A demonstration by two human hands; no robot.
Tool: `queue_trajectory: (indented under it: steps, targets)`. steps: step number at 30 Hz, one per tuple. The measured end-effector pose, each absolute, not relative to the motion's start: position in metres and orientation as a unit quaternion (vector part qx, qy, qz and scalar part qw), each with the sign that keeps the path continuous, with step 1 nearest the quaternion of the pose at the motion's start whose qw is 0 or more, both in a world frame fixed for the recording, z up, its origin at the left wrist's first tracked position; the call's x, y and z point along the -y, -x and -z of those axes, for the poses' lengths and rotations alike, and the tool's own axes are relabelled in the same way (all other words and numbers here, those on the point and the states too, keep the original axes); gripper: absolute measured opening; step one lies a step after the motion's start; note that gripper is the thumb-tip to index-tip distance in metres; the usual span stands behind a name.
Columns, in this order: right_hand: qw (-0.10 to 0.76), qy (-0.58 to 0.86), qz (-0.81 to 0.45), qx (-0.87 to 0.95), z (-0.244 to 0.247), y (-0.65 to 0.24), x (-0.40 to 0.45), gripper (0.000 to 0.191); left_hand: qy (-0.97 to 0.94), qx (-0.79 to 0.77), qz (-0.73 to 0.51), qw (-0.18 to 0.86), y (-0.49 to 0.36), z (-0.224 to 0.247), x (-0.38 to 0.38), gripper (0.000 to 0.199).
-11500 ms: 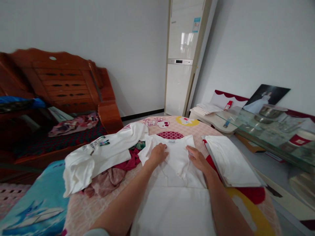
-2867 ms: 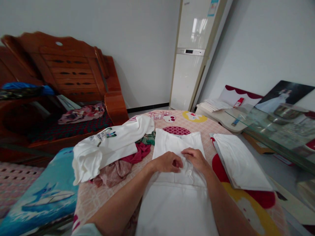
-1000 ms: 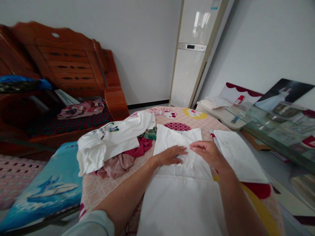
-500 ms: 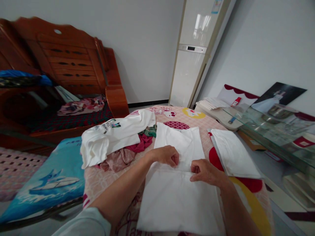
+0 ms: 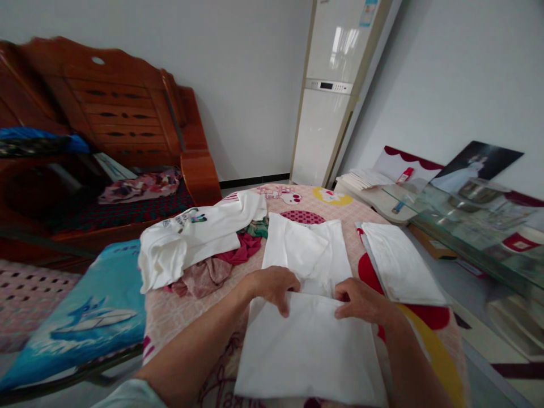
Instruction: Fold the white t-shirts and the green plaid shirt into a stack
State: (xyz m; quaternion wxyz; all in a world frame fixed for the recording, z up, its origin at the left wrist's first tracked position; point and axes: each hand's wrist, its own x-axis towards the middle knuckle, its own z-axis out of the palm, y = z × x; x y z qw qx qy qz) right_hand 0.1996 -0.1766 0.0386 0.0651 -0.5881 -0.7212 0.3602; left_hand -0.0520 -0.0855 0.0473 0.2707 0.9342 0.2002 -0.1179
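Note:
A white shirt (image 5: 308, 354) lies in front of me on the patterned cloth, its near part folded over in a flat panel. My left hand (image 5: 276, 286) grips the far edge of that panel near its left side, thumb on top and fingertips behind the edge. On the right, my right hand (image 5: 361, 300) pinches the same edge between thumb and curled fingers. Beyond both hands, the shirt's far part is spread out, with a loose flap turned across it. A folded white garment (image 5: 403, 263) rests to the right of my right hand.
Left on the patterned tablecloth (image 5: 335, 196) lies a printed white garment (image 5: 204, 221) over pink and red clothes (image 5: 208, 277). A glass shelf (image 5: 459, 226) borders the right side. A wooden bench (image 5: 123, 113) and a blue cushion (image 5: 93, 317) stand left.
My left hand has moved down and slightly left onto the panel's edge, its thumb now over the top. A flap of the shirt's far part now lies turned over. My right hand has shifted slightly.

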Motion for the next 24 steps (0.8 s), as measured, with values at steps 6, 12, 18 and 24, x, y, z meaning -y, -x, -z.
queue_trajectory:
  steps: [6,12,18,24]
  targets:
    - [0.082,0.543,-0.403,0.733,-0.04,-0.207,0.179,0.011,-0.889,-0.121,0.095,0.43,0.059,-0.051,0.082,0.029]
    - [0.186,0.532,-0.403,0.721,-0.066,-0.212,0.177,0.024,-0.881,-0.117,-0.009,0.458,0.07,-0.08,0.08,0.043]
    - [0.217,0.634,-0.15,0.727,-0.091,-0.214,0.14,0.025,-0.921,-0.308,-0.119,0.207,0.065,-0.083,0.037,0.032]
    - [0.133,0.658,0.054,0.739,-0.087,-0.202,0.08,0.028,-0.9,-0.41,-0.132,0.07,0.043,-0.056,-0.01,0.033]
